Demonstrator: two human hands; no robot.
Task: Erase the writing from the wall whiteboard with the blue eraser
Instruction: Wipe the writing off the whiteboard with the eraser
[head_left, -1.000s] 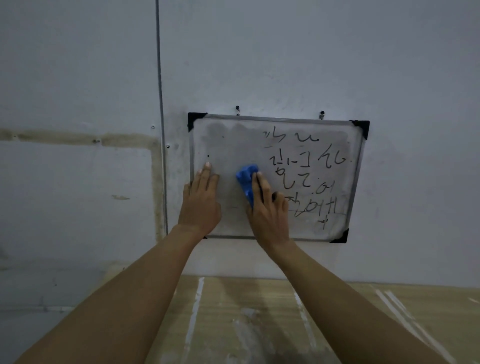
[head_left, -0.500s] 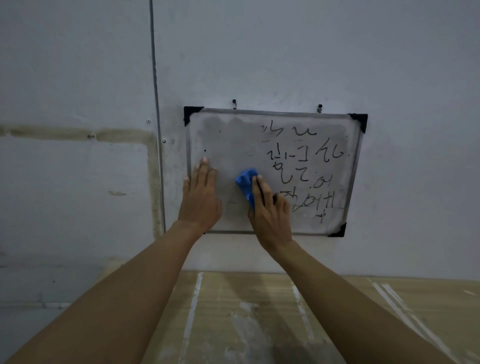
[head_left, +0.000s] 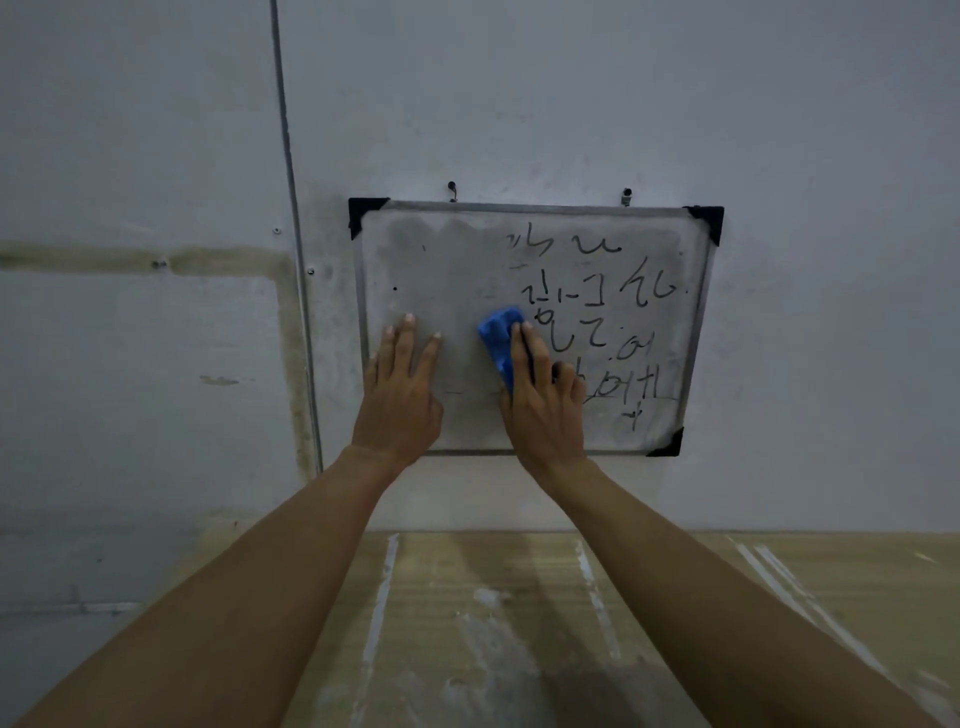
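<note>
We are facing a grey wall (head_left: 571, 93), which is carrying a vertical seam down its left part and a brownish stain band running beside that seam. Below the wall, a tan floor surface (head_left: 519, 623) with pale streaks is showing. The whiteboard (head_left: 447, 270) is hanging on the wall from two small hooks at its top edge; it is sitting slightly skewed, with black corner caps visible at three corners and the lower left corner hidden behind our left hand. The left half of the board is showing only grey smear, while black writing (head_left: 597, 306) is covering the right half in several rows. We are laying our left hand (head_left: 397, 395) flat on the lower left part of the board, fingers extended and slightly spread, holding nothing. We are pressing our right hand (head_left: 545, 410) against the lower middle of the board, with the fingers closed over the blue eraser (head_left: 500, 338). The eraser is lying against the board surface at the left edge of the writing, its upper end projecting past our fingertips. Both bare forearms are reaching up from the bottom of the view.
</note>
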